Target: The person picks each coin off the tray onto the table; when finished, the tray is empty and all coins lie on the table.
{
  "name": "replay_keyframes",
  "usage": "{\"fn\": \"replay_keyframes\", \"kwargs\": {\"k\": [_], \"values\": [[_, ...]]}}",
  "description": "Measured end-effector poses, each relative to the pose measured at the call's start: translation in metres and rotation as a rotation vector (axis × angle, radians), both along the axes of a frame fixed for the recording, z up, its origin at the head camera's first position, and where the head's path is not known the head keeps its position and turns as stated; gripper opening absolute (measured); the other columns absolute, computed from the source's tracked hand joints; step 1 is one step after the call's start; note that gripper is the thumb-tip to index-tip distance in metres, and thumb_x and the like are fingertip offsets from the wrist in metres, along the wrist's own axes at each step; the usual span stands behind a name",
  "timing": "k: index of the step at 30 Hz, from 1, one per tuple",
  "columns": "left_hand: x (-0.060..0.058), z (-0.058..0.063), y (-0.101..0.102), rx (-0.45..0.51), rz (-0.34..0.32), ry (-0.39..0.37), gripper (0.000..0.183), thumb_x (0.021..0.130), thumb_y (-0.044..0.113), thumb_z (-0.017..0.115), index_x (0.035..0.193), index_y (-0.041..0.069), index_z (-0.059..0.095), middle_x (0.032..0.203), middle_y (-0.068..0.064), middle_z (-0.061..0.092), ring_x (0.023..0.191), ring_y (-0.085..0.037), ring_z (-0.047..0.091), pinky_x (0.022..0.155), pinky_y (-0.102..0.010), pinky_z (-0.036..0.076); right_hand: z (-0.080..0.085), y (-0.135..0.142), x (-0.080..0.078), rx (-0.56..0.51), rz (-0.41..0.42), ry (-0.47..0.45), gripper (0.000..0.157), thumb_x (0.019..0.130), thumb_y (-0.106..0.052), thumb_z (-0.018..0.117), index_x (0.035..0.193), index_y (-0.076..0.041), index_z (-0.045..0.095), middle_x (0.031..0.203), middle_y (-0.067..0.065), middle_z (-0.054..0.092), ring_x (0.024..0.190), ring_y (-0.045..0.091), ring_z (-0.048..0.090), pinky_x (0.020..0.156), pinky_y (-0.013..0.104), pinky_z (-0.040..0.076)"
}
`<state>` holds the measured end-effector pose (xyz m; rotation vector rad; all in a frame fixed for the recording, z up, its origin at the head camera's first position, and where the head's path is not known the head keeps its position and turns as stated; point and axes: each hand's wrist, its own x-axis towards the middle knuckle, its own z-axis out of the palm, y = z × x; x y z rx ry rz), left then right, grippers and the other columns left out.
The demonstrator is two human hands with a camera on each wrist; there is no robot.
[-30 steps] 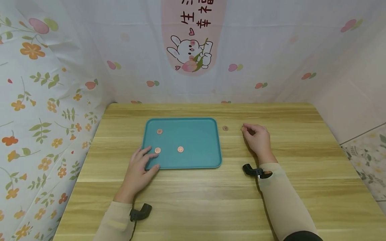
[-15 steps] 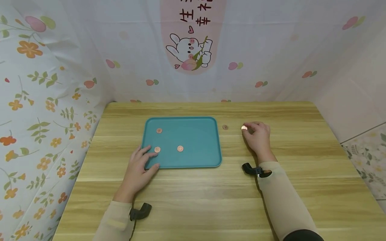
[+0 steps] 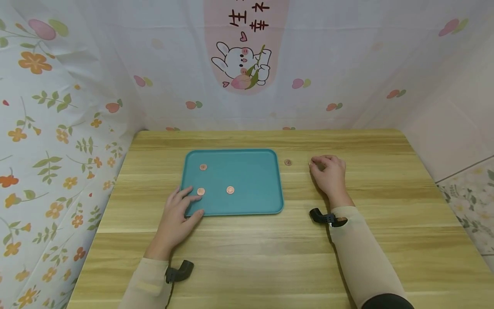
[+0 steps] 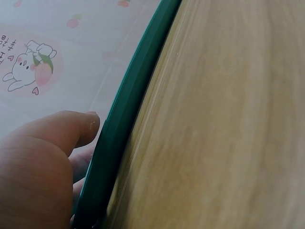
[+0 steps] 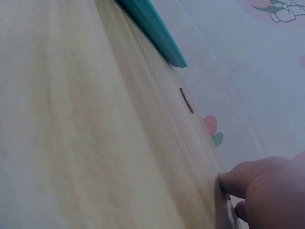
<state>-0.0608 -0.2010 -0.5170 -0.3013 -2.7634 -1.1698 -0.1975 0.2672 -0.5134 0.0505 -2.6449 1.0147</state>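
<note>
My left hand (image 3: 179, 219) lies with its fingers spread over the front left corner of the teal tray (image 3: 254, 201). One fingertip is beside a copper coin (image 3: 201, 192) in the tray. Two more copper coins lie in it, one coin (image 3: 203, 167) at the back left and another coin (image 3: 230, 189) nearer the middle. On the table right of the tray, my right hand (image 3: 331, 177) pinches a coin at its fingertips, mostly hidden behind them; a thin coin edge (image 5: 228, 196) shows in the right wrist view. Between tray and right hand lies a loose coin (image 3: 288, 162).
The wooden table (image 3: 247, 253) has a white printed curtain (image 3: 170, 77) along its back edge and a floral cloth (image 3: 58, 171) on the left. Black wrist cameras sit on both forearms, such as the right camera (image 3: 320, 216).
The coin in my right fingertips tilted and caught the light half a second ago; now it shows almost edge-on. Both hands keep their places, and the head view has shifted slightly.
</note>
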Motion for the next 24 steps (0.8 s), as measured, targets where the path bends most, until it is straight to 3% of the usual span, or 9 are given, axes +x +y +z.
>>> {"fn": "replay_keyframes", "kwargs": {"k": [11,24], "values": [[0.0006,0.0017,0.0009,-0.002,-0.003,0.007,0.04,0.095,0.019,0.079,0.131,0.004,0.072,0.16,-0.023,0.048,0.156,-0.05,0.021,0.121,-0.073,0.02,0.0008,0.0008,0.0003,-0.008,0.005,0.012,0.021,0.101,-0.011,0.074,0.115,0.004,0.078,0.114,0.025,0.072,0.119,0.044,0.055,0.112,0.06,0.027],[0.0004,0.0021,-0.0001,-0.002,-0.004,0.012,0.04,0.095,0.02,0.079,0.131,0.004,0.072,0.16,-0.023,0.048,0.156,-0.051,0.021,0.121,-0.073,0.019,0.0003,0.0005,0.0012,-0.083,0.006,-0.037,0.031,0.101,-0.019,0.072,0.124,0.001,0.076,0.126,0.024,0.067,0.128,0.044,0.048,0.11,0.059,0.03]]}}
